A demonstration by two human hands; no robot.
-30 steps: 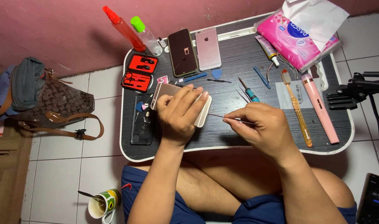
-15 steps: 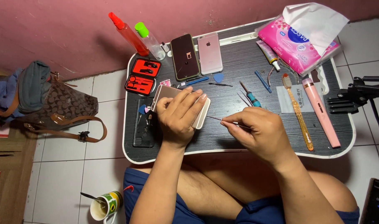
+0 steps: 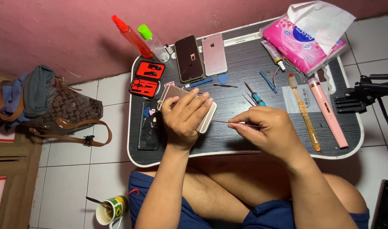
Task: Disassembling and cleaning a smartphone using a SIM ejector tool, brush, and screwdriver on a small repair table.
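Note:
My left hand (image 3: 184,119) lies flat over a rose-gold phone body (image 3: 207,120) on the dark lap table (image 3: 245,140), holding it down. My right hand (image 3: 268,130) pinches thin metal tweezers (image 3: 222,122), whose tips point left at the phone's right edge. The two hands are a few centimetres apart. Most of the phone is hidden under my left palm.
On the table lie a dark phone (image 3: 189,58), a pink phone back (image 3: 214,54), a red tool case (image 3: 146,79), a blue screwdriver (image 3: 255,95), a blue pick (image 3: 222,79), a toothbrush (image 3: 304,112), a pink pen-like tool (image 3: 327,110) and a tissue pack (image 3: 304,38). A handbag (image 3: 54,110) and mug (image 3: 111,209) stand on the floor left.
The view has shifted slightly. My right hand has edged left, bringing the tweezers' tips closer to the phone edge. My left hand stays on the phone.

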